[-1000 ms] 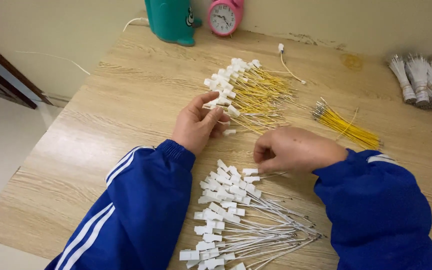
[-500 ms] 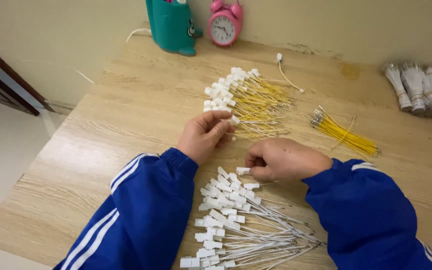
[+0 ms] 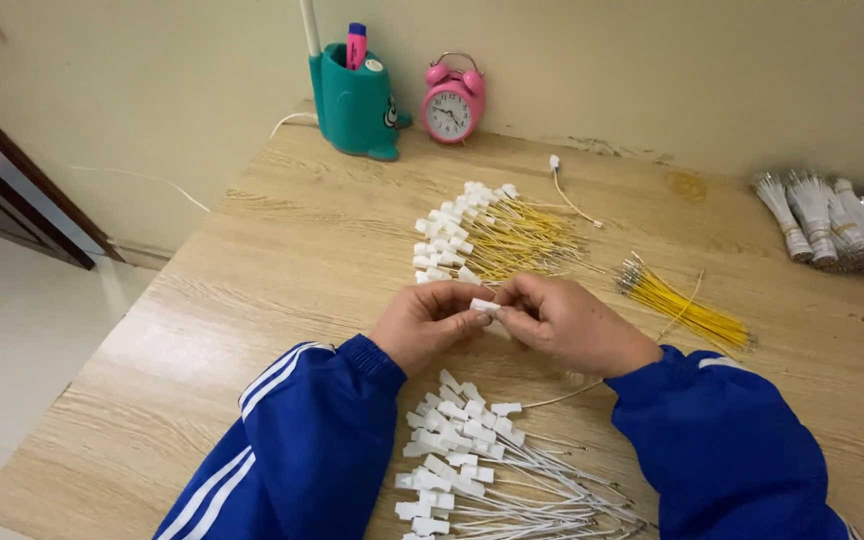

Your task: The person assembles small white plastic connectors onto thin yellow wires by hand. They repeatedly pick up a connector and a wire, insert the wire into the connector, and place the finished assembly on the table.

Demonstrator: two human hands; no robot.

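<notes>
Pinching one small white connector [image 3: 484, 306] between the fingertips of both hands, left hand [image 3: 430, 322] and right hand [image 3: 570, 325] meeting at the middle of the wooden table [image 3: 252, 300]. Left thumb and forefinger closed on the near end of the connector, right fingers curled and clasped on its other end, knuckles up. Trailing from under the right palm, a thin pale wire [image 3: 577, 392], running back toward the body.

Just beyond the fingertips: heap of yellow wires with white connectors [image 3: 482, 240], plugs fanned toward the left hand. Further out past the right fingers: loose bundle of yellow wires [image 3: 687, 310], bare of white plugs. Nearer than the fingers, between the two blue sleeves [image 3: 302, 440]: pile of white wires with white connectors [image 3: 472, 460].

Changed since half a second ago: left hand then resting at the edge of the yellow heap, right hand low over the white pile, the two apart; now joined on the single connector, lifted clear of both piles. Heaps themselves lying as before.

Far past the fingers, against the wall: teal pen holder [image 3: 352, 100] with a pink marker, pink alarm clock [image 3: 452, 105] beside it. Off beyond the right hand, at the table's far edge: banded bundles of pale wires [image 3: 822, 215]. Lone white lead [image 3: 567, 190] lying behind the yellow heap.
</notes>
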